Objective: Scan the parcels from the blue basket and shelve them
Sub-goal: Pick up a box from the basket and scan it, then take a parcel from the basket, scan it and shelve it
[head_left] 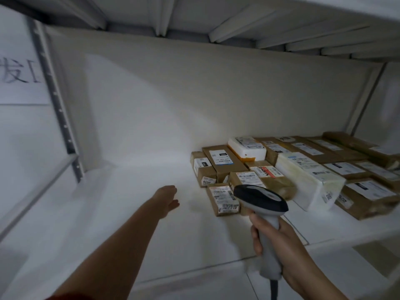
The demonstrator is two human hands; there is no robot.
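Cardboard parcels lie on the shelf just right of your left hand, fingers loose and empty, while your right hand, nearer them, grips the scanner.

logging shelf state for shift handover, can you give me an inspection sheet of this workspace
surface: white shelf, with parcels grouped on its right part
job's things: parcels, brown cartons and white packs, labels up, packed close together; scanner aimed towards them; blue basket not in view
clutter: nothing seen
grippers: left hand reaches over the shelf and holds nothing; right hand grips the scanner's handle
cables: scanner cable runs down from the handle and out of frame
surroundings: upper shelf overhead; perforated upright at left; paper sign beside it, with its text cut off
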